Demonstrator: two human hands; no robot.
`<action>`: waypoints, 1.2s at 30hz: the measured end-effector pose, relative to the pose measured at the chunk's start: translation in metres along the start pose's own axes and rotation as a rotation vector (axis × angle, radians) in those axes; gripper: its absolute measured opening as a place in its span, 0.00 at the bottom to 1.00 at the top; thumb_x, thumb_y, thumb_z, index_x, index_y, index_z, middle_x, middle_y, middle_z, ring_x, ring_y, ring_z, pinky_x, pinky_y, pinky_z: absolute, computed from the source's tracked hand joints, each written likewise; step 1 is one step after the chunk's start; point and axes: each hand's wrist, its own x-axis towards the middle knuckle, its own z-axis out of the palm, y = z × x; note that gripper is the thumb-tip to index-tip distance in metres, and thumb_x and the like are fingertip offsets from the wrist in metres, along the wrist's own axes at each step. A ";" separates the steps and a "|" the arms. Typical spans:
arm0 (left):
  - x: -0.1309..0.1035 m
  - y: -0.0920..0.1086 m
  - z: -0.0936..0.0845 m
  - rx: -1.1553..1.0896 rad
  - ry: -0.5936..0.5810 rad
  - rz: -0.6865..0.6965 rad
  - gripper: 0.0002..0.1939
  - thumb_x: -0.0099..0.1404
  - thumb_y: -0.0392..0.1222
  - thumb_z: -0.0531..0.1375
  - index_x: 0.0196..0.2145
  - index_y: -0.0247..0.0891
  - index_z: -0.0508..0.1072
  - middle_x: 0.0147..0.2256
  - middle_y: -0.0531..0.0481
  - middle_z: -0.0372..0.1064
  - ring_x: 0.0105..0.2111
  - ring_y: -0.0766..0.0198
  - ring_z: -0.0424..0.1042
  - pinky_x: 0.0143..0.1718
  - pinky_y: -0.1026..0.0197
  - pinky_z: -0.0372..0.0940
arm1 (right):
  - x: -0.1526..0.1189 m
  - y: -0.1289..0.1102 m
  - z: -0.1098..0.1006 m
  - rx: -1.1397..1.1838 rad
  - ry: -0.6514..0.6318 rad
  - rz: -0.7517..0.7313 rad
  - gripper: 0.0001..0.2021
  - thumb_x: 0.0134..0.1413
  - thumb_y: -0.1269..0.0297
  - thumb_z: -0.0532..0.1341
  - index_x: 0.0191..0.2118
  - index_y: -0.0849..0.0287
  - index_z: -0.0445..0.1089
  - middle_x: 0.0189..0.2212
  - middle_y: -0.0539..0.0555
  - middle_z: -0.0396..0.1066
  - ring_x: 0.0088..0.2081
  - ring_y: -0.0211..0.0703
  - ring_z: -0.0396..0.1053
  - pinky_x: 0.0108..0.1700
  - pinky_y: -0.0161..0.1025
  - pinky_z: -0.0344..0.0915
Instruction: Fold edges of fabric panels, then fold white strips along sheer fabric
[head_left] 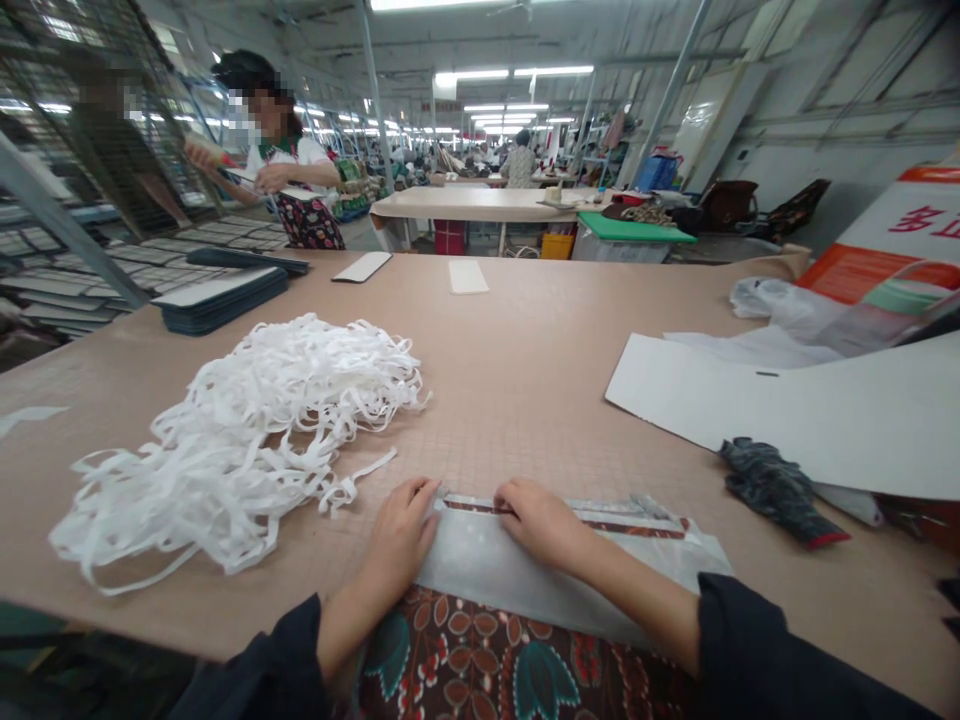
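Observation:
In front of me on the table lies a floral fabric piece (472, 660), dark brown with teal and red print. A greyish-white backing panel (480, 565) covers its far part, with a long narrow slot that shows brown print. My left hand (405, 525) is closed on the panel's far left corner, its fingertips at the slot's left end. My right hand (536, 520) has its fingers curled and pinched on the slot's edge, left of its middle. The fingertips of both hands are partly hidden.
A heap of white tape strips (285, 420) lies left. Stacked dark-edged panels (225, 300) sit at the far left, with a cream card (469, 277) farther right. On the right are white board (795, 400), a dark glove (780, 490) and plastic bags. A co-worker (285, 160) stands beyond the table.

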 end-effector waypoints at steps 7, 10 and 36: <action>-0.001 0.003 -0.003 -0.197 0.048 -0.205 0.19 0.58 0.39 0.55 0.48 0.36 0.63 0.44 0.42 0.66 0.45 0.56 0.65 0.46 0.49 0.62 | 0.011 0.000 -0.008 0.086 -0.084 -0.077 0.03 0.41 0.74 0.57 0.26 0.59 0.65 0.29 0.51 0.68 0.32 0.38 0.64 0.32 0.32 0.57; 0.000 0.007 -0.007 -0.313 0.044 -0.282 0.16 0.58 0.40 0.55 0.45 0.37 0.66 0.39 0.45 0.69 0.41 0.58 0.68 0.44 0.51 0.63 | 0.011 0.001 -0.014 0.246 -0.138 -0.159 0.05 0.41 0.74 0.57 0.29 0.60 0.64 0.30 0.51 0.68 0.33 0.38 0.64 0.35 0.33 0.59; -0.002 0.008 -0.009 0.300 -0.186 0.165 0.08 0.63 0.34 0.51 0.36 0.38 0.69 0.34 0.48 0.65 0.34 0.59 0.62 0.39 0.54 0.57 | 0.089 -0.025 0.034 0.322 -0.050 -0.298 0.06 0.49 0.75 0.55 0.29 0.61 0.69 0.29 0.51 0.67 0.32 0.37 0.64 0.37 0.32 0.58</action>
